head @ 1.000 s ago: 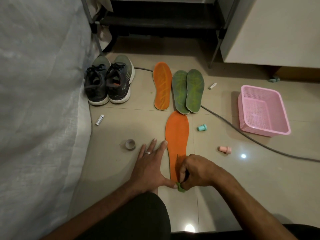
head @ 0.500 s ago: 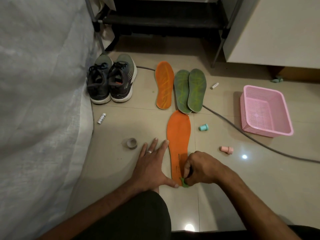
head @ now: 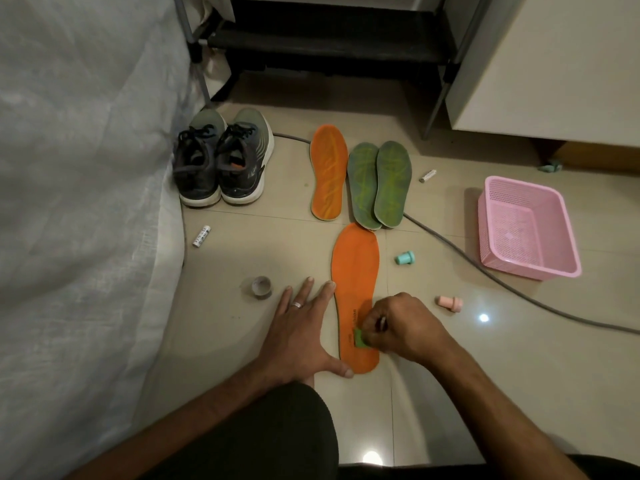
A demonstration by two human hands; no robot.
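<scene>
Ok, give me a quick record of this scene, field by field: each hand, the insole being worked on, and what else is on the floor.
left hand: flat on the floor, fingers straight, beside the near orange insole, thumb at its heel end
right hand: pinches a small green piece against that insole's heel area
other insoles: far orange insole; two green insoles, overlapping
also on floor: shoes, pink basket
</scene>
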